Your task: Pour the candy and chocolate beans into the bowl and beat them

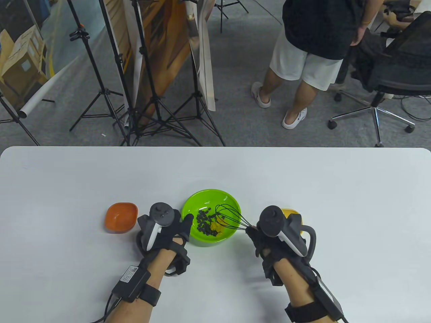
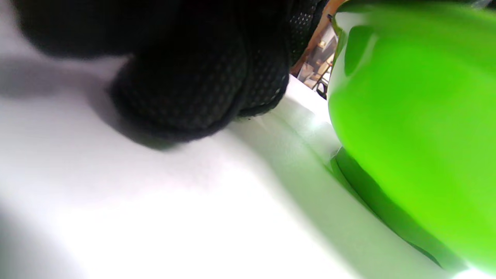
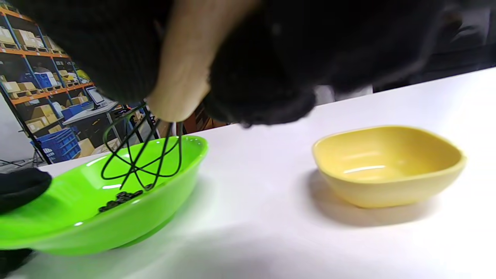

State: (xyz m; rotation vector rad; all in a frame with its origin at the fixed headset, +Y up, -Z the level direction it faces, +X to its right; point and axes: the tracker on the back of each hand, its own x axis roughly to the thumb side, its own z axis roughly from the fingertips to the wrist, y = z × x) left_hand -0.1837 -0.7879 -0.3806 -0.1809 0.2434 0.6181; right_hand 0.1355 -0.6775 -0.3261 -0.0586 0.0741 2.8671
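- Left of centre in the table view, the orange dish (image 1: 121, 217) sat empty.
- Our left hand (image 1: 168, 228) touched the green bowl (image 1: 202, 198); its grip we could not tell.
- Chocolate beans (image 1: 203, 222) and yellow candy (image 1: 215, 228) lay in the bowl, mid-frame.
- Our right hand (image 1: 266, 235) gripped the whisk (image 1: 229, 215), wires inside the bowl; the yellow dish (image 3: 387, 166) sat empty. We judged pouring done and beating left.

White desk (image 1: 303, 175), rounded far corners. Sitting on it near the front edge: small orange dish (image 1: 121, 217) on the left, green bowl (image 1: 211, 217) in the middle, yellow dish (image 3: 388, 164) just right of that.
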